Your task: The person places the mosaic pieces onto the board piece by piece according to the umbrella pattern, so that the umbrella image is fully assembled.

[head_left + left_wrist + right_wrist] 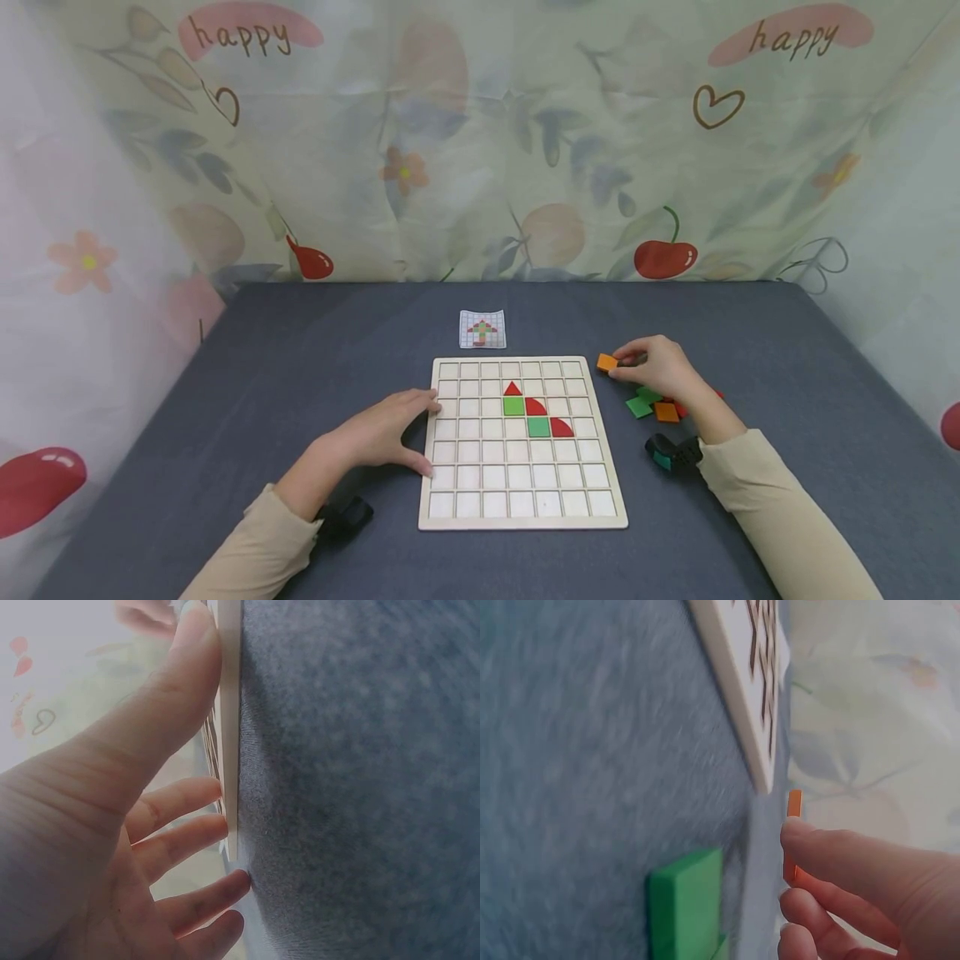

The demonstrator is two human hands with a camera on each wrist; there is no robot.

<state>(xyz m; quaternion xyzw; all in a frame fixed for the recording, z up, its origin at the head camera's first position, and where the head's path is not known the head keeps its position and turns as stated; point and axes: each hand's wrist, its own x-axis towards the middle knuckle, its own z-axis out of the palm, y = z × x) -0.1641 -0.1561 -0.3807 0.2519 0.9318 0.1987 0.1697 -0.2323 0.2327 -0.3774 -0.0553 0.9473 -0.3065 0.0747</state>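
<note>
My right hand (660, 367) pinches an orange square tile (607, 362) between thumb and fingertips, just off the board's upper right corner. In the right wrist view the orange tile (793, 802) appears edge-on in the fingers. My left hand (382, 429) rests at the left edge of the wooden grid board (480, 504), thumb and fingers spread along its rim. On the board lie a red triangle (512, 389), two green squares (538, 427) and two red quarter-circles (561, 427). Below my right hand is a small pile of green tiles (640, 407), an orange one (666, 412) and red ones.
A small pattern card (482, 342) lies behind the board, showing a coloured figure on a grid. Dark straps with devices sit at both wrists, the right one (672, 452) near the tile pile. A printed curtain (480, 167) stands behind the dark cloth-covered table (337, 333).
</note>
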